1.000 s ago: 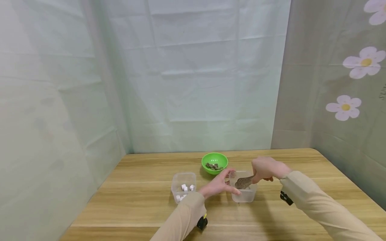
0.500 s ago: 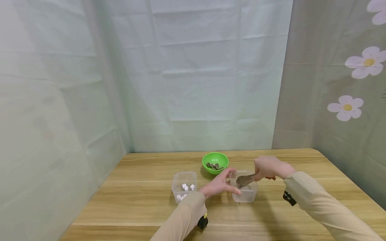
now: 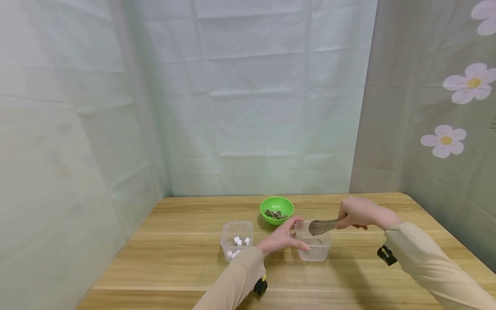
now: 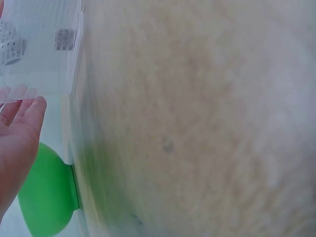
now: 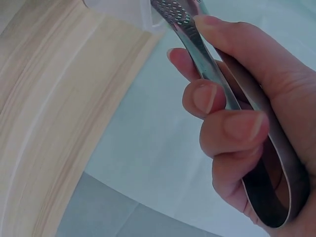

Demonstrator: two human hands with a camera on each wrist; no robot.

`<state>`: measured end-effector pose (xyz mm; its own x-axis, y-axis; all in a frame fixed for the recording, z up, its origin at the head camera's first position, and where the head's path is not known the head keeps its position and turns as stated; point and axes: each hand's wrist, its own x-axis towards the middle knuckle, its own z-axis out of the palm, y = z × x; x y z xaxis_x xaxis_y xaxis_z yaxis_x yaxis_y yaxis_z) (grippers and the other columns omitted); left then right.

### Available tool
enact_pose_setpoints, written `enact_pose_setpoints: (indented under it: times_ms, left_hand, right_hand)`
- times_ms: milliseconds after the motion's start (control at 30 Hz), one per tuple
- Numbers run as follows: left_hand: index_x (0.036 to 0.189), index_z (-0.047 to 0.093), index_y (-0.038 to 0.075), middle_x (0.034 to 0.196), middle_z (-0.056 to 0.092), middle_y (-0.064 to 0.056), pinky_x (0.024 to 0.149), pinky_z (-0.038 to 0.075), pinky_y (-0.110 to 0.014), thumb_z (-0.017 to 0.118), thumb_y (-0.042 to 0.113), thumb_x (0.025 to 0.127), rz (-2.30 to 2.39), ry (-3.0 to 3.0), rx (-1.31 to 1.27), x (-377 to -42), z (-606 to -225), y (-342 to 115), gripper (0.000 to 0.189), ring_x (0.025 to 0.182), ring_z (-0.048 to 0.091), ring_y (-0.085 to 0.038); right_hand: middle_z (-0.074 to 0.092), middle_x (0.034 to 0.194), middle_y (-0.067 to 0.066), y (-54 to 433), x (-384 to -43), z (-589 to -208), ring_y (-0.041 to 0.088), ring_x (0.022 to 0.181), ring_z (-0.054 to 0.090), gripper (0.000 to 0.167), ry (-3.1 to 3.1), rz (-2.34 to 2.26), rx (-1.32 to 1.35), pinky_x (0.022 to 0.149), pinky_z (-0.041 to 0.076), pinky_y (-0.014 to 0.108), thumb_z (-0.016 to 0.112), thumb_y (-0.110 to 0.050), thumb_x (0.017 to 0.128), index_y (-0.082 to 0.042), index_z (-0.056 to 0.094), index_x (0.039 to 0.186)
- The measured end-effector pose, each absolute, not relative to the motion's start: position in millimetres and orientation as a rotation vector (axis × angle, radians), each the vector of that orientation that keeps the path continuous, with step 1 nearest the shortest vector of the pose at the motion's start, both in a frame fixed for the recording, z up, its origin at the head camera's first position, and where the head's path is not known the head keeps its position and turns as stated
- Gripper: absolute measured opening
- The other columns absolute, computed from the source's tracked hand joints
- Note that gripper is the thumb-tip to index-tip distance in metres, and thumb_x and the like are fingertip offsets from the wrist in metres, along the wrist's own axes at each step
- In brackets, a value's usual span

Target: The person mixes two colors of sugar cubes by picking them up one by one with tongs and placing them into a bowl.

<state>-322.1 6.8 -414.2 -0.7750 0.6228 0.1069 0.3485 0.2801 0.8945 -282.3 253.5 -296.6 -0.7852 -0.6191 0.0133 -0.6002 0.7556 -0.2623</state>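
My right hand (image 3: 362, 212) grips a pair of metal tongs (image 5: 200, 54), its fingers and thumb wrapped round the two arms. The tongs' perforated heads (image 3: 317, 227) hang over the opening of the right clear plastic container (image 3: 314, 254). What sits between the heads is something I cannot tell. With thumb in front and fingers behind, my left hand (image 3: 283, 239) holds that container by its left side. Through its wall, in the left wrist view, a small dark patterned patch (image 4: 64, 39) shows. Behind the left hand stands a green bowl (image 3: 276, 202) with several brown cubes (image 3: 274, 214) in it.
A second clear container (image 3: 237, 228) with several white cubes (image 3: 239, 242) stands left of my left hand, partly hidden by the sleeve. All rest on a wooden table (image 3: 174, 249). Pale curtains (image 3: 248, 107) hang behind and at the sides.
My right hand has moved up and to the right, and the tongs' heads have risen from inside the container to over its rim. The left hand stays on the container.
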Motion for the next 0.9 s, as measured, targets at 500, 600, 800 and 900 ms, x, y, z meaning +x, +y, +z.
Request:
enact_pose_setpoints:
  times_ms: [500, 600, 800, 900]
  left_hand:
    - [0.134, 0.036, 0.01, 0.125, 0.04, 0.005, 0.092, 0.036, -0.027, 0.08, 0.019, 0.067, 1.528, 2.267, 0.903, -322.6, -415.5, 7.9, 0.081, 0.116, 0.035, -0.016]
    - [0.134, 0.037, 0.013, 0.123, 0.041, 0.007, 0.092, 0.035, -0.028, 0.08, 0.022, 0.067, 1.512, 2.287, 0.903, -322.7, -416.1, 7.7, 0.08, 0.114, 0.036, -0.014]
    - [0.133, 0.038, 0.016, 0.122, 0.041, 0.01, 0.091, 0.036, -0.028, 0.08, 0.024, 0.067, 1.506, 2.295, 0.898, -323.4, -416.8, 6.8, 0.079, 0.113, 0.037, -0.012]
    - [0.134, 0.037, 0.013, 0.122, 0.041, 0.01, 0.091, 0.035, -0.029, 0.08, 0.024, 0.067, 1.508, 2.294, 0.902, -323.6, -416.6, 6.5, 0.081, 0.113, 0.037, -0.012]
  right_hand:
    - [0.04, 0.04, -0.011, 269.2, -289.0, -277.8, 0.003, 0.03, 0.035, 0.02, 2.915, -0.451, -0.975, 0.034, 0.038, 0.024, 0.067, -0.022, 0.081, -0.025, 0.066, 0.062]
    - [0.04, 0.04, -0.01, 269.7, -292.2, -276.3, 0.003, 0.03, 0.035, 0.019, 2.93, -0.451, -0.936, 0.035, 0.038, 0.024, 0.067, -0.023, 0.081, -0.025, 0.066, 0.063]
    - [0.037, 0.038, -0.01, 265.5, -299.9, -277.0, 0.004, 0.031, 0.033, 0.023, 2.954, -0.433, -0.884, 0.041, 0.041, 0.025, 0.066, -0.022, 0.082, -0.025, 0.064, 0.059]
    - [0.038, 0.038, -0.009, 261.4, -305.4, -277.8, 0.005, 0.031, 0.032, 0.021, 2.965, -0.452, -0.858, 0.042, 0.041, 0.026, 0.066, -0.021, 0.083, -0.024, 0.066, 0.062]
